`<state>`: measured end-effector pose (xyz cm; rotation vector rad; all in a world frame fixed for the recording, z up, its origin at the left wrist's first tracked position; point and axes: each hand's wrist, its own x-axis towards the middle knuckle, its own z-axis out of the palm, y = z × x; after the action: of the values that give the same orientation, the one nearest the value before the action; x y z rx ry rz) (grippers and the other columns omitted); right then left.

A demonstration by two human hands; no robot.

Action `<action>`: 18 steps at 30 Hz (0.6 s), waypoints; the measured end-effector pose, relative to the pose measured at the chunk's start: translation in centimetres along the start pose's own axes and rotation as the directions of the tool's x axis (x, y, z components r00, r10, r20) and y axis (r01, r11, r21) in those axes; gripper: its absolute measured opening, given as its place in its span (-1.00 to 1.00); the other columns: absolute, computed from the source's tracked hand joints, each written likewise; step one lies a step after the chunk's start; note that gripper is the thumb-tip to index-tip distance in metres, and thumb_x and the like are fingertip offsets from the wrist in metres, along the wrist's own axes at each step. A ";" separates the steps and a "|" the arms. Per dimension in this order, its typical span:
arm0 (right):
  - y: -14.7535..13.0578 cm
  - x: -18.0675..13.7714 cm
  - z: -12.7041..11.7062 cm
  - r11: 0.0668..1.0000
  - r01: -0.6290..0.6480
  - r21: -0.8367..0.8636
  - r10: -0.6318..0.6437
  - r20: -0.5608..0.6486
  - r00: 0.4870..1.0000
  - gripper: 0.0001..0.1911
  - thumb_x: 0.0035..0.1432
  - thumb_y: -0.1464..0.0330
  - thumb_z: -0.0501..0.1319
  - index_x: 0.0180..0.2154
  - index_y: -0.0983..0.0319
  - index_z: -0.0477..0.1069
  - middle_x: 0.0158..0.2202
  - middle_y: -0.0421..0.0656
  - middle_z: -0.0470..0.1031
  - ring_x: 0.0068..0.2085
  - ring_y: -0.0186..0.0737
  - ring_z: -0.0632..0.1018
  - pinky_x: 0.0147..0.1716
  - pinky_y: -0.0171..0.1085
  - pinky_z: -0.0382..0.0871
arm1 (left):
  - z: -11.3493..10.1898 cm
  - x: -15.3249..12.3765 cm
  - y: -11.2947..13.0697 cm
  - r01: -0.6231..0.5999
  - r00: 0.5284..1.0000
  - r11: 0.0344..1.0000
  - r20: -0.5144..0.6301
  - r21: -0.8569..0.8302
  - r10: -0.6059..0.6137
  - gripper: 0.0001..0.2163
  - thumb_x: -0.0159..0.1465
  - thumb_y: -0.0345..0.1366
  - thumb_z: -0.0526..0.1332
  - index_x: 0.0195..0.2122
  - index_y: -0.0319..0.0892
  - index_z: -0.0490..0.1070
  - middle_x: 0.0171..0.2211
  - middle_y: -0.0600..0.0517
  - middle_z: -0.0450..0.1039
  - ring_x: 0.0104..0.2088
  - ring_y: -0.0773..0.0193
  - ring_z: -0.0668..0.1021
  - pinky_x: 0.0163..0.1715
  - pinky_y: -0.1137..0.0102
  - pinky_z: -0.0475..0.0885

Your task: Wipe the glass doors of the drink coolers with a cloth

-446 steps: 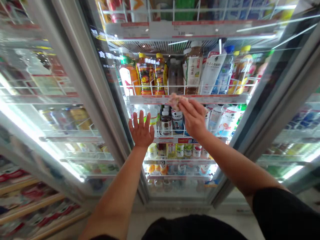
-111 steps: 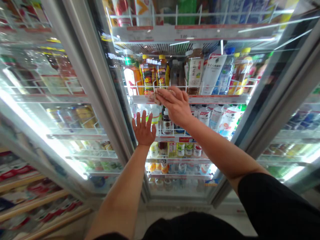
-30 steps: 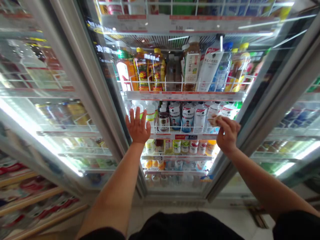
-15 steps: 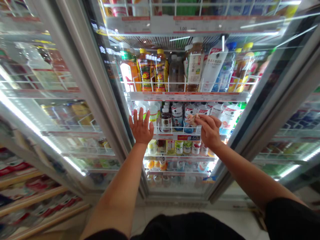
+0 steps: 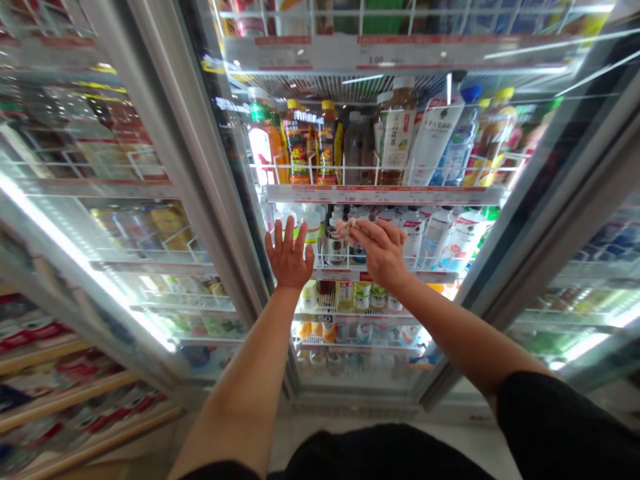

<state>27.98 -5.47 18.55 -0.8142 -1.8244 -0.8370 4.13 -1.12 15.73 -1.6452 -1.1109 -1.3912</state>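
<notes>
My left hand point(image 5: 291, 259) lies with fingers spread against the glass door point(image 5: 353, 379) of an upright drinks fridge, near the door's left frame. Bunched fingers of my right hand point(image 5: 382, 252) hold a crumpled, pinkish-white cloth point(image 5: 345, 230) to the same glass, right of my left hand. Most of the cloth is covered by the fingers. Behind the glass, bottles of drinks stand on white wire shelves; a dark-labelled bottle point(image 5: 336, 251) shows just below the cloth.
Metal door frames point(image 5: 235, 220) run along both sides of this pane. More glass-fronted fridge sections with drinks flank it. At the lower left stands a shelf rack point(image 5: 75, 393) with red and white packages. Pale floor tiles point(image 5: 295, 430) show below the fridge.
My right hand has slid left across the glass with the cloth, closer to my left hand. My left hand stays spread on the glass; the whole view has shifted slightly.
</notes>
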 end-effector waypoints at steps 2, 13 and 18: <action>-0.6 -0.3 0.8 0.999 0.039 0.017 -0.040 0.018 0.999 -0.34 0.35 0.45 0.08 0.39 -0.06 0.00 0.20 -0.20 0.43 0.14 -0.07 0.36 0.11 -0.09 0.14 | 0.0 0.0 0.0 0.026 0.999 1.000 0.027 -0.012 -0.025 -0.55 0.38 -0.17 0.02 0.28 -0.08 0.27 0.35 -0.04 0.16 0.44 0.21 -0.06 0.42 0.11 -0.19; -2.3 -1.3 2.1 0.993 0.098 0.070 -0.108 0.142 0.984 -0.43 0.36 0.40 0.09 0.34 -0.04 0.14 0.23 -0.26 0.42 0.16 -0.11 0.35 0.12 -0.09 0.15 | -0.1 0.0 -0.1 0.019 1.000 1.000 0.022 0.000 -0.019 -0.54 0.38 -0.14 0.04 0.28 -0.07 0.28 0.35 -0.04 0.18 0.44 0.20 -0.04 0.42 0.11 -0.18; -4.0 -4.7 3.9 0.946 0.298 0.127 -0.323 0.297 0.898 -0.61 0.40 0.34 0.07 0.19 0.00 0.36 0.20 -0.32 0.46 0.10 -0.19 0.39 0.02 -0.18 0.21 | -0.1 0.0 -0.1 0.081 0.994 0.994 0.084 -0.072 -0.075 -0.53 0.38 -0.13 0.01 0.29 -0.05 0.26 0.36 -0.03 0.15 0.44 0.16 -0.05 0.42 0.07 -0.23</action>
<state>24.47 -5.24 12.13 -0.6395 -2.3012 -0.8641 4.00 -1.18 15.74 -1.7422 -1.1937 -1.4427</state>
